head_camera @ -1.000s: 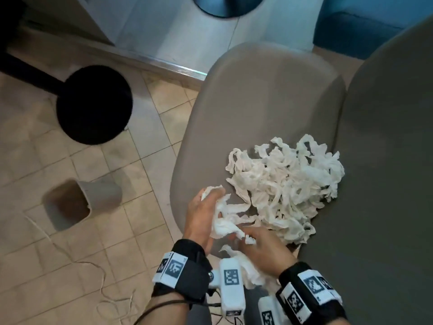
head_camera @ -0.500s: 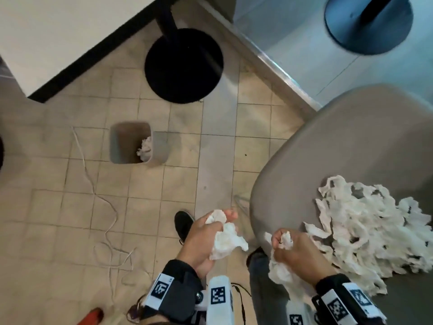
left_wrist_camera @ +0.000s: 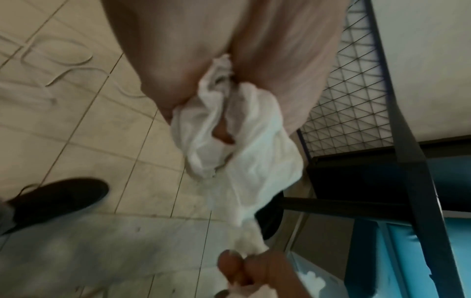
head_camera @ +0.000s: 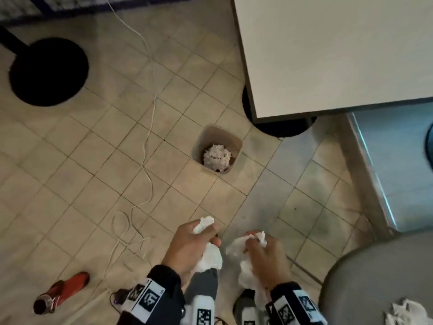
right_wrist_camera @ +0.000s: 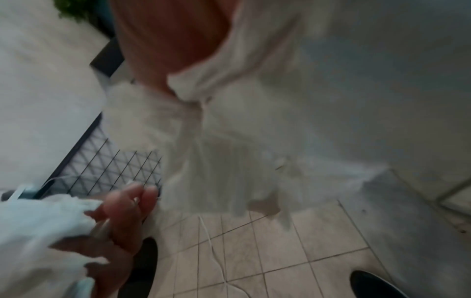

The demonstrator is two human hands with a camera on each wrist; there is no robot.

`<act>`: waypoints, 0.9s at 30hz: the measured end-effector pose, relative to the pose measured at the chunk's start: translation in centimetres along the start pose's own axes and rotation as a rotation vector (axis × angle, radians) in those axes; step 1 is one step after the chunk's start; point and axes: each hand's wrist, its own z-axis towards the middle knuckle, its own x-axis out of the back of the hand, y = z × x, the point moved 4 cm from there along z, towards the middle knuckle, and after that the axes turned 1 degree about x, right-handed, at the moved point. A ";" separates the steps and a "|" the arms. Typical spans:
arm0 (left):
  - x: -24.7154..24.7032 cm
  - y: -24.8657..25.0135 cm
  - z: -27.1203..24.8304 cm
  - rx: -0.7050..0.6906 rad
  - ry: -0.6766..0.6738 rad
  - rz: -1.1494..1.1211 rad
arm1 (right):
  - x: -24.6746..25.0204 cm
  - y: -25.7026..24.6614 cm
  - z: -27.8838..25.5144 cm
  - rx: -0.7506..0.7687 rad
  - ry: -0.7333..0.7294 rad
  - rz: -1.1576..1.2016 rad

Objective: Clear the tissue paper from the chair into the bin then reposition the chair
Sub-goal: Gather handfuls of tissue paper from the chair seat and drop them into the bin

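Observation:
My left hand grips a crumpled wad of white tissue paper, seen close in the left wrist view as tissue paper. My right hand grips a second wad of tissue, blurred in the right wrist view as tissue. Both hands are over the tiled floor, short of the small beige bin, which holds a clump of tissue. The grey chair seat shows at the bottom right with some tissue lying on it.
A white table with a black round base stands right behind the bin. Another black base is at far left. A white cable trails across the floor. A red bottle lies at bottom left.
I have turned left from the chair toward the bin, carrying a wad of tissue in each hand. The bin now lies ahead in the middle of the view; the chair has slid to the right edge.

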 end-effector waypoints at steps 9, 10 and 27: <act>5.9 4.4 6.6 -0.155 0.245 0.119 | -4.7 -7.7 7.4 -0.053 0.075 -0.100; 6.0 4.9 7.3 -0.155 0.247 0.153 | -4.9 -8.0 8.3 -0.056 0.083 -0.117; 6.0 10.7 18.6 0.166 0.065 0.272 | -5.5 -14.0 21.6 0.007 -0.114 -0.423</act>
